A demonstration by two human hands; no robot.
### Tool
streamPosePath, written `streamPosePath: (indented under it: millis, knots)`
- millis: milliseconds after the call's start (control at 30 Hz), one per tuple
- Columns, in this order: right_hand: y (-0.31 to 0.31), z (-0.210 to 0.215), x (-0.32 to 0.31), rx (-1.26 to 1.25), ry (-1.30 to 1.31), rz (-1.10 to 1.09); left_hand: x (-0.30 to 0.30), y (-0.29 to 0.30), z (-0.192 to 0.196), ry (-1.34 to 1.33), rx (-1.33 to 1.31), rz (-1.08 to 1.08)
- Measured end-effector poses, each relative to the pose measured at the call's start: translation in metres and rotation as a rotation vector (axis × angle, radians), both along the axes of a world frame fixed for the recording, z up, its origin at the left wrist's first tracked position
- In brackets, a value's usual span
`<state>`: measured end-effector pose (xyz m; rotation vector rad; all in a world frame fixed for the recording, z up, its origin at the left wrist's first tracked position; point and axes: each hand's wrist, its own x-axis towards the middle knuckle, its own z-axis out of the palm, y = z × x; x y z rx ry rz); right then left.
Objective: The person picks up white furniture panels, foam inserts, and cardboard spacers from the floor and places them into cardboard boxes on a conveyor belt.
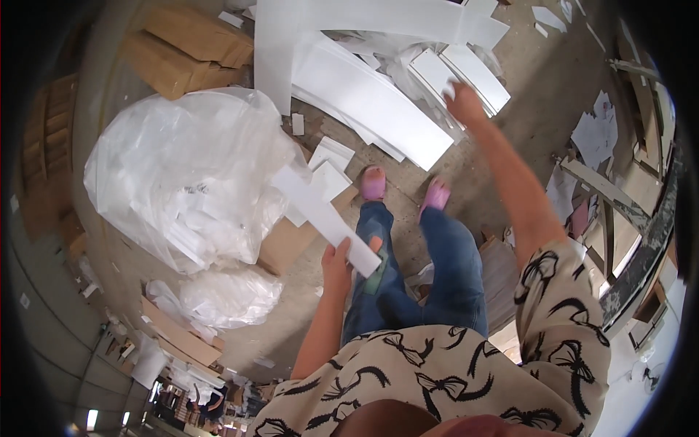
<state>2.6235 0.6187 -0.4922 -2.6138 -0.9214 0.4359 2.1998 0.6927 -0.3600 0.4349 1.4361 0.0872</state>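
My left hand (pixel 337 268) is closed around the lower end of a long flat white strip (pixel 324 211), held slanting in front of my left thigh. The strip's far end reaches up and left toward a large clear plastic bag (pixel 196 167) filled with white pieces. A small green patch or item (pixel 376 278) shows beside the strip's near end; its kind is unclear. My right arm stretches forward, with my right hand (pixel 466 105) over or against narrow white panels (pixel 477 76) lying on the floor. Its fingers are blurred, and a small white spot shows by the fingertips.
Large white boards (pixel 378 95) lie ahead of my feet. Brown cardboard boxes (pixel 193 47) stand at the far left, and a smaller plastic bag (pixel 229 297) sits below the big one. To my right is a dark metal frame (pixel 611 197) beside torn white scraps (pixel 597 135).
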Motion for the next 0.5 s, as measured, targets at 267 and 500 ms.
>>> streamPosePath:
  millis: [267,500]
  knots:
    - [0.078,-0.108,0.221,-0.177,-0.352,0.209,0.025,-0.055,-0.028,0.245,0.038,0.194]
    - [0.088,-0.136,0.213,-0.247,-0.249,0.244,0.102,-0.103,-0.022,0.3,-0.054,0.278]
